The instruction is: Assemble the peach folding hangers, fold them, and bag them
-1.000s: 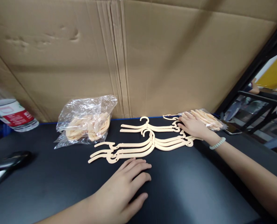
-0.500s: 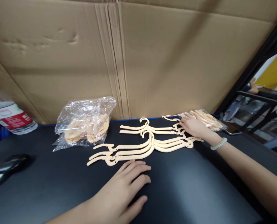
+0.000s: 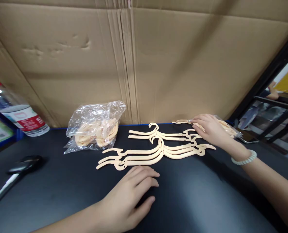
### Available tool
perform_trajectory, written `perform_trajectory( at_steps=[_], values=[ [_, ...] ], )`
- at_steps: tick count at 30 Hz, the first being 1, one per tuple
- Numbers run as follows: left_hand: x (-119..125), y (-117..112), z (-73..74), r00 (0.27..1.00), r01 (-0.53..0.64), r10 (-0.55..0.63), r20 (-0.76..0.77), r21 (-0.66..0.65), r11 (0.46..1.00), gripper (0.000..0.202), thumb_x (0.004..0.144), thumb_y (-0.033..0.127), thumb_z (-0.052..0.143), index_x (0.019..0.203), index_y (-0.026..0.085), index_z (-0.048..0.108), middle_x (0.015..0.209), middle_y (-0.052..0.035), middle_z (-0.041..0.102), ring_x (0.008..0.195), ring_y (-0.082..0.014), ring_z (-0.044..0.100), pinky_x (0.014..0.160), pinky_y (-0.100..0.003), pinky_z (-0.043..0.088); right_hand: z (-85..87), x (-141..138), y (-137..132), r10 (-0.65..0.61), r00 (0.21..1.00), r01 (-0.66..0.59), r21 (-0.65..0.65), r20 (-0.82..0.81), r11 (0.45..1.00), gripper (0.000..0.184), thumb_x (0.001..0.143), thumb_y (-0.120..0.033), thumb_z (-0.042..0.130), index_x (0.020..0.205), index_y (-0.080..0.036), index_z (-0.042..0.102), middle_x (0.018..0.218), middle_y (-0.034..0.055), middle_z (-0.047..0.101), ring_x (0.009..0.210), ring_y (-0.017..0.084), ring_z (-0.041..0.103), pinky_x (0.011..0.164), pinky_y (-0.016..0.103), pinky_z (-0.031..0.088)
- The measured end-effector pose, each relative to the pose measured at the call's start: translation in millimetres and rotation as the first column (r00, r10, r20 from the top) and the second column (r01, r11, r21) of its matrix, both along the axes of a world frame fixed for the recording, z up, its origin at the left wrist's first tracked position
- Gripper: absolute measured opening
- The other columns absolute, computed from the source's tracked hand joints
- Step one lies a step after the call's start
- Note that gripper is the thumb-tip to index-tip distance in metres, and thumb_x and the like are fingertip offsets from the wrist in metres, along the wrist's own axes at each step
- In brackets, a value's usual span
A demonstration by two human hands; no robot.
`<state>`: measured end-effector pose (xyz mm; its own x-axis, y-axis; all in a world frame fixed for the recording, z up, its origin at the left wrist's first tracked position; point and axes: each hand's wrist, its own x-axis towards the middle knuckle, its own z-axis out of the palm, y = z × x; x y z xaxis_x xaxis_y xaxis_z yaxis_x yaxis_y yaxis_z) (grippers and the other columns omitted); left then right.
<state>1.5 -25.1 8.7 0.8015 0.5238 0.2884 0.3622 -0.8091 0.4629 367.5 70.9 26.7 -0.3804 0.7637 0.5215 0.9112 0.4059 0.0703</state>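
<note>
My left hand (image 3: 136, 194) rests on the dark table with its fingers spread and slightly bent, holding nothing. Just beyond its fingertips lie folding clothes hangers (image 3: 144, 155), cream plastic, laid in nested rows with their hooks at the middle. Two more cream hangers (image 3: 168, 136) lie behind them, their left arms lacking end pieces. At the back right, my right hand (image 3: 209, 129) has its fingertips drawn together at the end of a loose hanger arm (image 3: 181, 121). This hand partly covers a pile of hanger parts (image 3: 227, 127) on clear plastic.
A clear bag (image 3: 95, 126) of cream parts stands at the back left, against the cardboard wall (image 3: 182, 58). Further left are a water bottle (image 3: 29, 119) and a black-headed object with a pale handle (image 3: 24, 164). A phone (image 3: 249, 137) lies beyond my right hand.
The view has swung slightly left, so more of the bottle shows. My right hand has shifted slightly back, and the loose hanger arm beside its fingertips lies differently. My left hand stays nearly still.
</note>
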Motion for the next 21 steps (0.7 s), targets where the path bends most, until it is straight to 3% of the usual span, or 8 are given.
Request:
perform_trajectory(
  at_steps=[3, 5, 8, 11, 16, 19, 21],
  values=[
    [-0.7, 1.0, -1.0, 0.993, -0.035, 0.044, 0.105, -0.089, 0.995, 0.023, 0.088, 0.012, 0.051, 0.108, 0.021, 0.057, 0.115, -0.0086, 0.065, 0.109, -0.0214, 0.061, 0.094, -0.034, 0.051, 11.9, -25.9, -19.0, 0.136, 0.965, -0.142, -0.007, -0.225, 0.990, 0.030, 0.096, -0.033, 0.044, 0.110, -0.018, 0.066, 0.113, 0.0133, 0.067, 0.107, 0.029, 0.060, 0.093, 0.047, 0.046],
    [-0.9, 2.3, -2.6, 0.980, -0.081, 0.108, 0.165, -0.161, 0.984, 0.020, 0.090, 0.015, 0.050, 0.108, 0.021, 0.057, 0.109, -0.0070, 0.067, 0.101, -0.0195, 0.063, 0.089, -0.032, 0.053, 15.6, -47.9, -35.8, 0.211, 0.897, -0.268, -0.098, -0.389, 0.958, 0.030, 0.095, -0.035, 0.048, 0.118, -0.022, 0.063, 0.121, 0.0109, 0.065, 0.116, 0.027, 0.057, 0.100, 0.046, 0.045],
    [-0.3, 5.0, -4.6, 0.938, -0.162, 0.240, 0.249, -0.295, 0.942, 0.022, 0.093, 0.022, 0.050, 0.115, 0.022, 0.056, 0.104, -0.0057, 0.068, 0.087, -0.0168, 0.065, 0.080, -0.030, 0.055, 14.5, -80.5, -62.4, 0.282, 0.791, -0.478, -0.263, -0.542, 0.838, 0.034, 0.094, -0.036, 0.053, 0.126, -0.025, 0.059, 0.131, 0.0090, 0.060, 0.126, 0.026, 0.053, 0.105, 0.043, 0.044],
    [0.4, 8.2, -5.5, 0.879, -0.161, 0.335, 0.340, -0.450, 0.878, 0.027, 0.094, 0.029, 0.052, 0.118, 0.020, 0.054, 0.106, -0.0074, 0.067, 0.084, -0.0162, 0.065, 0.079, -0.031, 0.055, 8.8, -104.5, -81.7, 0.344, 0.711, -0.637, -0.352, -0.614, 0.686, 0.040, 0.093, -0.033, 0.058, 0.133, -0.028, 0.054, 0.136, 0.0073, 0.057, 0.131, 0.022, 0.048, 0.111, 0.042, 0.038],
    [-0.5, 14.2, -10.1, 0.807, -0.137, 0.457, 0.374, -0.634, 0.761, 0.025, 0.091, 0.040, 0.059, 0.092, 0.015, 0.062, 0.080, -0.0045, 0.067, 0.070, -0.0152, 0.063, 0.067, -0.028, 0.052, 3.2, -121.9, -91.4, 0.379, 0.625, -0.755, -0.404, -0.683, 0.517, 0.043, 0.093, -0.028, 0.058, 0.136, -0.027, 0.052, 0.137, 0.0081, 0.057, 0.129, 0.020, 0.051, 0.111, 0.041, 0.039],
    [-1.3, 16.5, -13.3, 0.782, -0.157, 0.511, 0.357, -0.680, 0.716, 0.028, 0.091, 0.042, 0.059, 0.086, 0.015, 0.063, 0.069, -0.0023, 0.065, 0.065, -0.0147, 0.061, 0.062, -0.027, 0.049, 3.4, -120.7, -89.7, 0.378, 0.618, -0.767, -0.422, -0.689, 0.483, 0.042, 0.092, -0.029, 0.060, 0.134, -0.027, 0.054, 0.138, 0.0072, 0.057, 0.128, 0.020, 0.052, 0.110, 0.040, 0.040],
    [-1.0, 17.1, -13.5, 0.766, -0.123, 0.516, 0.383, -0.700, 0.703, 0.030, 0.093, 0.044, 0.057, 0.086, 0.015, 0.060, 0.071, -0.0026, 0.066, 0.065, -0.0145, 0.062, 0.062, -0.027, 0.048, 2.5, -114.5, -84.4, 0.378, 0.649, -0.733, -0.408, -0.661, 0.545, 0.039, 0.093, -0.030, 0.059, 0.132, -0.028, 0.056, 0.136, 0.0059, 0.059, 0.128, 0.021, 0.053, 0.109, 0.040, 0.041]
  ],
)
